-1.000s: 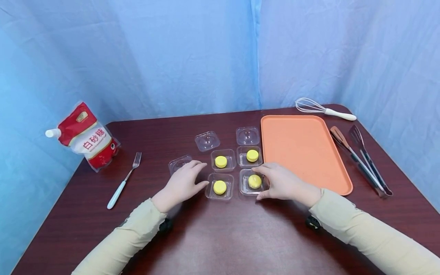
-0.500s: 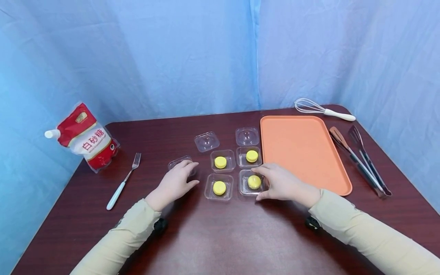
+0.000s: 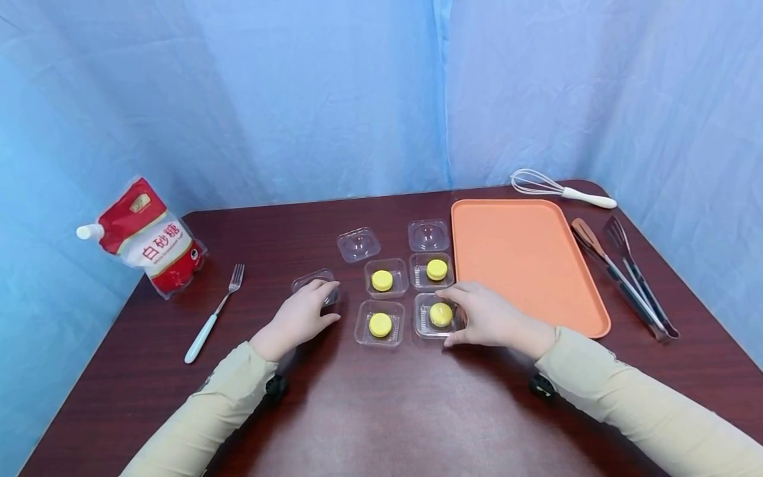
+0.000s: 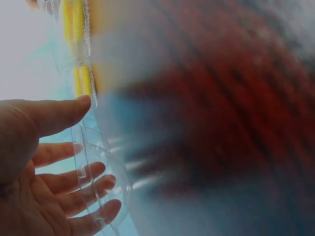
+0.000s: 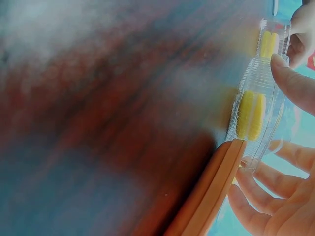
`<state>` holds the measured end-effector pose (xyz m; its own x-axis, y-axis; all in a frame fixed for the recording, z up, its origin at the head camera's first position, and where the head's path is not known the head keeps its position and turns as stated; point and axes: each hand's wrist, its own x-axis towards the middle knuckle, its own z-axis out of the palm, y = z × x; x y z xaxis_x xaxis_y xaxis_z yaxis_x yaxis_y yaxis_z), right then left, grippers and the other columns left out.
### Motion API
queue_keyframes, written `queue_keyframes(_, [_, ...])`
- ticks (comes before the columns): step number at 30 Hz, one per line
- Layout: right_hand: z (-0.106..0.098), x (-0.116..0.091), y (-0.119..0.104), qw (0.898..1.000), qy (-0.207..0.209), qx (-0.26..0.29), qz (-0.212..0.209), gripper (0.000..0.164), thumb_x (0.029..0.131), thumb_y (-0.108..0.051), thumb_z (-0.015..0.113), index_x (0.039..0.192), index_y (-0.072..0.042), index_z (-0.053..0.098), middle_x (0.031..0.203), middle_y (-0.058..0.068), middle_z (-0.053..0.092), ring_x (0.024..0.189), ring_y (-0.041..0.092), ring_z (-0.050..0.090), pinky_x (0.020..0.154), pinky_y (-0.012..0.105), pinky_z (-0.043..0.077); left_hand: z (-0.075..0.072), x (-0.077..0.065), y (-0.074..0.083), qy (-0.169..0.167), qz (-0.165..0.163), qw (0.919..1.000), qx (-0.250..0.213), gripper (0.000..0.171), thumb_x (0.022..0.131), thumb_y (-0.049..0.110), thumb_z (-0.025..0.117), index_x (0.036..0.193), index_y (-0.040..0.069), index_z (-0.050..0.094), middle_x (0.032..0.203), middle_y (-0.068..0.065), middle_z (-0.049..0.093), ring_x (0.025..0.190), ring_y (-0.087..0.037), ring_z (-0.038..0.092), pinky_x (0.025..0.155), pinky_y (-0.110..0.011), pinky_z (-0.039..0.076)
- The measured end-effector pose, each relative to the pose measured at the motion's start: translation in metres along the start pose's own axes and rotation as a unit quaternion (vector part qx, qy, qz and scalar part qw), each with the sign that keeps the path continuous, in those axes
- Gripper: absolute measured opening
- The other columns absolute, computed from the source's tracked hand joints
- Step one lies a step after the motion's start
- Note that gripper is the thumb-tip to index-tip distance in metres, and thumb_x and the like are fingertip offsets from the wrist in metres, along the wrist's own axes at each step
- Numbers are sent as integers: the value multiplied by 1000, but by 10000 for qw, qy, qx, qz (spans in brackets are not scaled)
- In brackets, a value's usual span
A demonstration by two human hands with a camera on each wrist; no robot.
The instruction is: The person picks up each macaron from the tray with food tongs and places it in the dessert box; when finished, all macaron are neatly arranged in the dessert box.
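My left hand (image 3: 297,317) is over a clear plastic lid (image 3: 320,273), fingers spread and slightly bent, thumb apart. In the left wrist view its fingers show through the lid, with nothing pinched. My right hand (image 3: 485,317) grips a lidded clear box (image 3: 424,328) holding a yellow macaron (image 3: 441,315), thumb at the near edge and fingers at the far edge. Three uncovered boxes, each with a yellow macaron, stand close by: front left (image 3: 393,339), back left (image 3: 401,286) and back right (image 3: 420,283). Two domed lids lie behind them, left (image 3: 359,246) and right (image 3: 429,236).
An orange tray (image 3: 518,258) lies right of the boxes. Past it are a whisk (image 3: 563,191) and tongs (image 3: 638,291). On the left are a fork (image 3: 216,315) and a red and white sugar bag (image 3: 155,238). Blue curtains (image 3: 334,99) surround the table.
My left hand has moved left, away from the front left box and over the leftmost lid. The right hand stays at the lidded box.
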<state>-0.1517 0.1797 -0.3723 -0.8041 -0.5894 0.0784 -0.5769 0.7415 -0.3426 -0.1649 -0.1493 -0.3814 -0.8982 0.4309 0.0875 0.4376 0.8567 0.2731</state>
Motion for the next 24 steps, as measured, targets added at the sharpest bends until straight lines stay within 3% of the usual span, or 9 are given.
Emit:
queue_keyframes(12, [0,0,0,10000,27,-31,-39,79,62,-38,86,126,-1,57,110,11,61,88,20,54,84,41,47,-3,1,-3,-119,-70,9998,-151,59,83,11,71,136,1,47,119,-22,56,108,-31,58,91,-44,48])
queue_keyframes(18, [-1,0,-1,10000,49,-25,-46,79,63,-37,86,126,-1,57,109,12,61,90,21,54,84,41,47,-5,1,-6,34,-70,9999,-78,51,83,8,70,131,1,52,117,-20,60,98,-29,62,85,-44,51])
queue_keyframes(24, [-1,0,-1,10000,17,-9,-16,79,63,-38,86,126,-1,57,108,11,60,89,20,53,84,41,46,-9,0,-4,-53,-265,9995,-153,40,85,8,68,123,2,55,112,-16,65,101,-30,63,83,-46,51])
